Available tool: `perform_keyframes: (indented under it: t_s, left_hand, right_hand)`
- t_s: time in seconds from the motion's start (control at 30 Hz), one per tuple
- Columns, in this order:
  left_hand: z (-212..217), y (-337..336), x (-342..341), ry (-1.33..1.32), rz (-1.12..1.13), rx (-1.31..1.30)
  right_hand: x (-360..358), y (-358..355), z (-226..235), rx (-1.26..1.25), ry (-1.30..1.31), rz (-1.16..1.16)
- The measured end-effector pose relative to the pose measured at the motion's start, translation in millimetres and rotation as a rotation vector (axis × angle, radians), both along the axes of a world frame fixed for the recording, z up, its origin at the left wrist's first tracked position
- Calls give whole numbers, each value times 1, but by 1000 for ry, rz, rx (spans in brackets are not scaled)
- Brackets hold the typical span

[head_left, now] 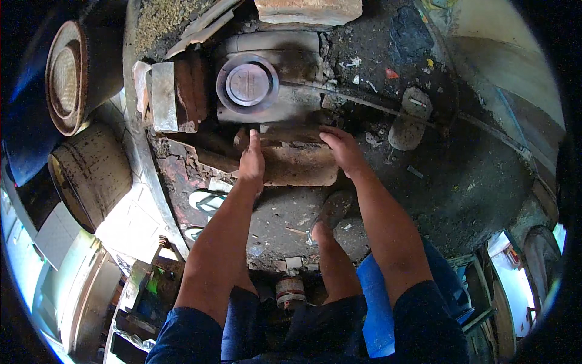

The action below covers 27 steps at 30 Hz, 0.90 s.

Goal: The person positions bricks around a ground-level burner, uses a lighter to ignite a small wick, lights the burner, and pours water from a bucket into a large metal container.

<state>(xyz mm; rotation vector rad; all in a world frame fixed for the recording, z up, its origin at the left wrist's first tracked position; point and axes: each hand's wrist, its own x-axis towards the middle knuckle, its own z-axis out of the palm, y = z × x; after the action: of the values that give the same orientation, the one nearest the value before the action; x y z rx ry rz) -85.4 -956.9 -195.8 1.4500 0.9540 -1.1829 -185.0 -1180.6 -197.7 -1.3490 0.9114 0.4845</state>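
**A:** ok so what's going on here? Looks like someone crouched over a dirty floor (461, 182).

**B:** yeah, view's straight down. Both hands are on a big reddish-brown slab (291, 161), some kind of worn brick or stone, lying flat on the floor right in front of the person, just below a grey metal block with a round disc (247, 84) on top.

**A:** are they gripping it?

**B:** the left hand (251, 162) rests on the slab's left part, fingers (254, 138) held together and pointing away, reaching its far edge. The right hand (343, 150) is on the right end, fingers (327, 138) curled over the top edge. Whether they wrap fully under it, can't tell. Neither hand is open in the air, both are pressed on the slab.

**A:** what else is around?

**B:** a stack of bricks (177, 94) left of the metal block, touching or just beside it. Another pale brick (308, 10) at the top edge. A flip-flop (207, 200) sits near the left forearm, and the person's bare foot (330, 215) is just below the slab. Two round woven baskets (85, 121) far left, well apart from the hands. A flat grey stone (409, 118) lies to the right of the slab.
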Motion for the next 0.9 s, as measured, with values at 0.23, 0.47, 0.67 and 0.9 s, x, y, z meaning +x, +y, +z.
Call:
perform_keyframes:
  t_s: [0.23, 0.47, 0.67, 0.9]
  left_hand:
    - [20, -25, 4, -121, -201, 80]
    - [19, -26, 8, -132, -162, 176]
    - [52, -21, 8, -314, -219, 94]
    - [149, -12, -26, -490, -796, 57]
  right_hand:
    - [-28, 0, -18, -25, -142, -28]
    - [-14, 1, -5, 21, 41, -93]
    - [-18, 4, 12, 20, 138, -280]
    - [-55, -3, 30, -263, 44, -348]
